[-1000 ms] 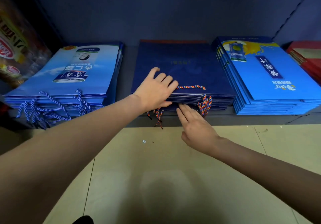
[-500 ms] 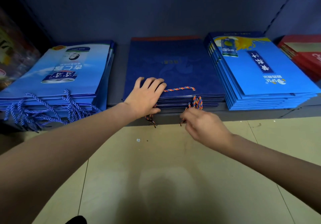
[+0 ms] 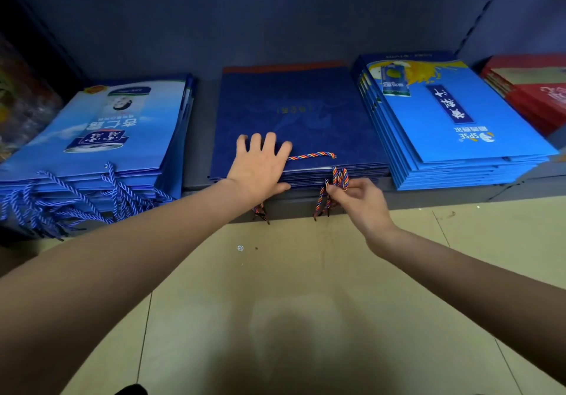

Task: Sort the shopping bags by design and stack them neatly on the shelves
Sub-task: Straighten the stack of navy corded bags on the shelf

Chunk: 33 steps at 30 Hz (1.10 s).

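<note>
Three flat stacks of paper shopping bags lie side by side on a low grey shelf [image 3: 459, 198]. The middle stack is dark navy bags [image 3: 306, 113] with multicoloured rope handles [image 3: 337, 180]. My left hand [image 3: 260, 165] presses flat on its front edge, fingers straight, thumb against the stack's side. My right hand [image 3: 355, 195] pinches the hanging rope handles at the front right of that stack. To the left lies a light blue stack [image 3: 101, 137] with blue rope handles spilling forward. A bright blue stack [image 3: 453, 125] with a yellow splash print lies on the right.
Red bags [image 3: 539, 94] lie at the far right of the shelf. Packaged goods [image 3: 21, 106] sit in shadow at the far left. Beige tiled floor [image 3: 306, 302] stretches in front of the shelf. The dark shelf back wall [image 3: 275, 18] rises behind the stacks.
My right hand went from flat fingers against the navy stack's front edge to pinching the hanging rope handles. My left hand slid back slightly toward the stack's front edge.
</note>
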{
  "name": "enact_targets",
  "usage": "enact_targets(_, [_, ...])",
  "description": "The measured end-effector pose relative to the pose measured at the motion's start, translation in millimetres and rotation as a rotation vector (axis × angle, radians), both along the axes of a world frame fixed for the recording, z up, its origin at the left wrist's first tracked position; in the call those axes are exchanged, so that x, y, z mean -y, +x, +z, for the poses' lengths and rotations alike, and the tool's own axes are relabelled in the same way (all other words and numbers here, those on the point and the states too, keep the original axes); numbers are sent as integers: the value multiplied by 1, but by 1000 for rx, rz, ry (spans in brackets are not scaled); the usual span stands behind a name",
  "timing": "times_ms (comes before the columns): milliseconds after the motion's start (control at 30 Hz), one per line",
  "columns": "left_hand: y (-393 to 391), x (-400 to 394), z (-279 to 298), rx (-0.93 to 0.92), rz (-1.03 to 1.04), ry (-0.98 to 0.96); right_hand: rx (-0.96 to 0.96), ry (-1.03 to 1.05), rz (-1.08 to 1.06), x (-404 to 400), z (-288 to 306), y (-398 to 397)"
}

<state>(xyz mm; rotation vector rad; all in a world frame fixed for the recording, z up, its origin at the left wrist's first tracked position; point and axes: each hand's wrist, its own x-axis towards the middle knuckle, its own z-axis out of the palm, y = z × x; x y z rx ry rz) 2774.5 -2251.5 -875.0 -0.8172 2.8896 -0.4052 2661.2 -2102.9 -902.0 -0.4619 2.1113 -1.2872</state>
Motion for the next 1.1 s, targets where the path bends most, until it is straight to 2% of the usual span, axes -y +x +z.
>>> enact_targets(100, [-9,-3,3,30,35,26,-124,170,76,18,-8,8])
enact_targets(333, [-2,-1,-4,38,-18,-30,-633,589,407,12,-7,14])
enact_targets(533, [-3,-1,-4,83,-45,-30,-700,770,665,0,-6,10])
enact_targets(633, [-3,-1,-3,44,-6,46,-865,622,586,-8,11,0])
enact_targets(767, [3,12,5,-28,-39,205,-1013,103,345,-15,38,-23])
enact_targets(833, [12,20,9,-38,-57,288,-1098,93,394,-12,43,-37])
enact_targets(867, [17,24,10,-40,-49,319,-1093,209,457,-8,43,-43])
enact_targets(933, [28,29,11,-24,-18,353,-928,478,596,0,44,-55])
enact_targets(1033, [37,31,10,13,2,331,-649,531,696,18,53,-72])
enact_targets(1100, [36,31,10,21,19,318,-642,552,736,29,60,-78])
